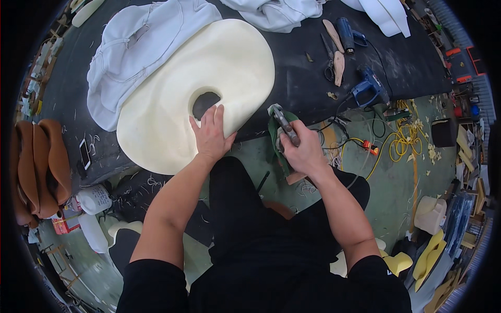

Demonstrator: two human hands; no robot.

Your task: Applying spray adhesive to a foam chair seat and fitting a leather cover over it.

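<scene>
A large cream foam pad point(156, 125), oval with a round hole point(204, 104), lies tilted at the table's near edge. Flat on its near side rests my left hand point(211, 138), fingers apart and tips at the hole's rim. My right hand point(302, 148) is closed round a grey metal hand tool point(284, 124), held just right of the pad and apart from it. A green piece of material point(273, 133) hangs beside the tool; its exact kind and join are unclear. Behind the pad, touching its far left side, sits a pale grey fabric cover point(117, 65).
The black table point(302, 78) bears scissors point(330, 62), a blue heat gun point(345, 35), another blue power tool point(369, 86) and a phone point(84, 153). Brown shaped pieces point(44, 167) stand left. A yellow cable point(404, 141) and scraps lie on the green floor point(386, 208).
</scene>
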